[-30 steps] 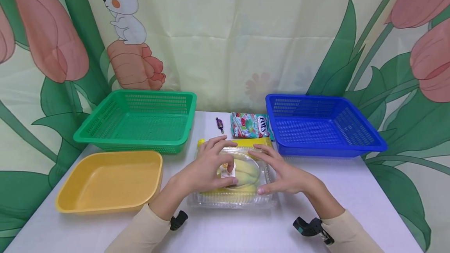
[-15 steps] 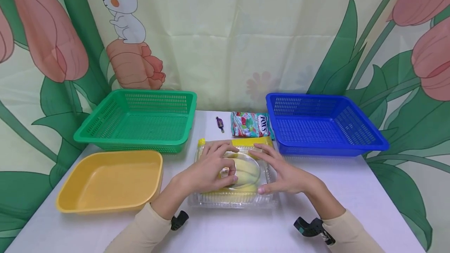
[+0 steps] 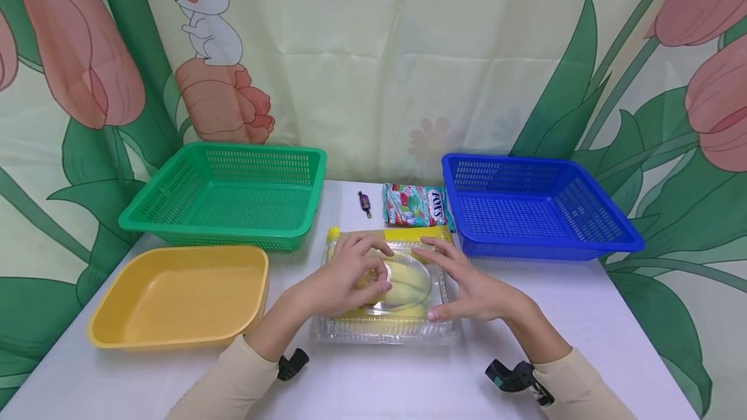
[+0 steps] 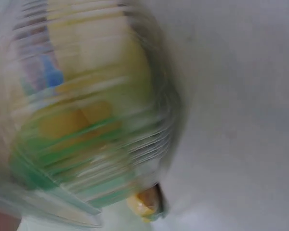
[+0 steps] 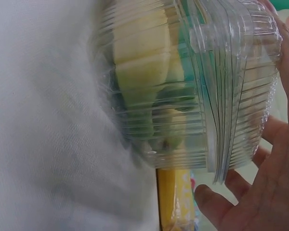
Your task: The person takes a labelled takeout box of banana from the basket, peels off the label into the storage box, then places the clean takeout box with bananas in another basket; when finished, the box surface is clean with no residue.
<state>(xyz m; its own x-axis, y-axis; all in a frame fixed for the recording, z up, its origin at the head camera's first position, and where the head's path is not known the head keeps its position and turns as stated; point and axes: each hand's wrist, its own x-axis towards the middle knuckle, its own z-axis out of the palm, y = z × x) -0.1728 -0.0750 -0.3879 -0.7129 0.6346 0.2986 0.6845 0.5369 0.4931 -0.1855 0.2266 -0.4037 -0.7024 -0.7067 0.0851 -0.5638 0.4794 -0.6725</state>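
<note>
A clear plastic clamshell box (image 3: 403, 328) lies on the table in the head view, with long pale yellow fruit (image 3: 408, 282) like bananas inside. Over its left half is my left hand (image 3: 344, 277), index finger bent towards the thumb. These two fingertips nearly meet above the lid and hide the white label there; whether they pinch it I cannot tell. My right hand (image 3: 475, 284) rests at the box's right side, fingers spread and thumb near the lid's edge. Ribbed box walls (image 5: 154, 106) fill much of the right wrist view. The left wrist view is blurred.
Behind the box lie a yellow packet (image 3: 420, 234), a teal FOX'S sweets bag (image 3: 414, 206) and a small purple wrapped sweet (image 3: 364, 204). A green basket (image 3: 233, 235) and an amber tray (image 3: 175, 342) stand left, a blue basket (image 3: 525, 248) right.
The left index finger and thumb have drawn closer together, then shifted slightly left and up; the white label is now mostly covered. The right hand has stayed in place.
</note>
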